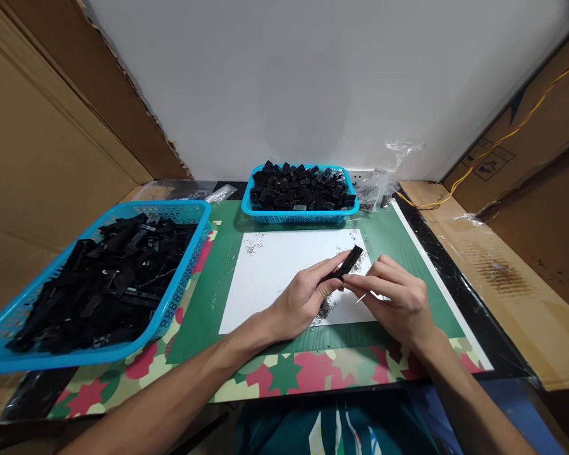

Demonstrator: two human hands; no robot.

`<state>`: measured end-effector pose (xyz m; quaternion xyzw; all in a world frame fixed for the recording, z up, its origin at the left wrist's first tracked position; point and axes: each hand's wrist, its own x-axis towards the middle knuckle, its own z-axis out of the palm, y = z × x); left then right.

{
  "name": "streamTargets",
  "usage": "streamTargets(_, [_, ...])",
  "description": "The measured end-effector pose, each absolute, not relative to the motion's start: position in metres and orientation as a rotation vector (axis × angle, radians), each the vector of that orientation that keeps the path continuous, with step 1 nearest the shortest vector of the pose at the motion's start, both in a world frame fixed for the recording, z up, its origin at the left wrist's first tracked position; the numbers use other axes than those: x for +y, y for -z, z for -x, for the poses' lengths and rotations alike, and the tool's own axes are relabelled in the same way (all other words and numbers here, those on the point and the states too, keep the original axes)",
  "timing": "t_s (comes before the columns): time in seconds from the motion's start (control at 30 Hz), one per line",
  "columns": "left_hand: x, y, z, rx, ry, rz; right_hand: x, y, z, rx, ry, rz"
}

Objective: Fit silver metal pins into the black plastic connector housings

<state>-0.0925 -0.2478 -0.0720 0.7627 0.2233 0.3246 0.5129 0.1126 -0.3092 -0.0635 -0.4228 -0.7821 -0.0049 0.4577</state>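
Observation:
My left hand (306,294) is closed around a long black plastic part (353,259), which slants up and to the right over the white sheet (284,278). At the part's lower side, the fingertips of my right hand (398,294) are pinched close against it. A thin metal rod (360,299) pokes out below those fingers, apparently held in the right hand; its full shape is hidden. Beneath the hands, small metal pieces (326,308) lie scattered in a pile on the sheet, and a smaller cluster of tiny pieces (251,248) is at its upper left.
A blue basket (189,253) heaped with long black parts stands at left. Another blue basket (294,217) with small black pieces is at the back. Clear plastic bags (379,183) sit beside it. Cardboard walls (52,95) flank the table; a yellow-red wire (464,180) hangs at right.

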Motion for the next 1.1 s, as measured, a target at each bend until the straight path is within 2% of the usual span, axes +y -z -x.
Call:
streamTargets(0.23, [-0.255,0.062,0.091,0.532,-0.581,-1.638,-0.317,0.051,-0.124,-2.033,0.032,1.057])
streamTargets(0.53, [-0.245,0.065,0.094,0.602,-0.855,-2.268,-0.319,0.057,-0.134,-2.039,-0.002,1.134])
streamTargets(0.73, [-0.244,0.077,0.093,0.568,-1.062,-2.443,-0.317,0.068,-0.134,-2.042,-0.064,1.126])
streamTargets(0.97, [-0.246,0.086,0.091,0.647,-0.924,-2.525,-0.324,0.062,-0.144,-2.092,-0.439,1.271])
streamTargets(1.1, [-0.246,0.089,0.091,0.674,-0.833,-2.561,-0.321,0.065,-0.153,-2.074,-0.339,1.306])
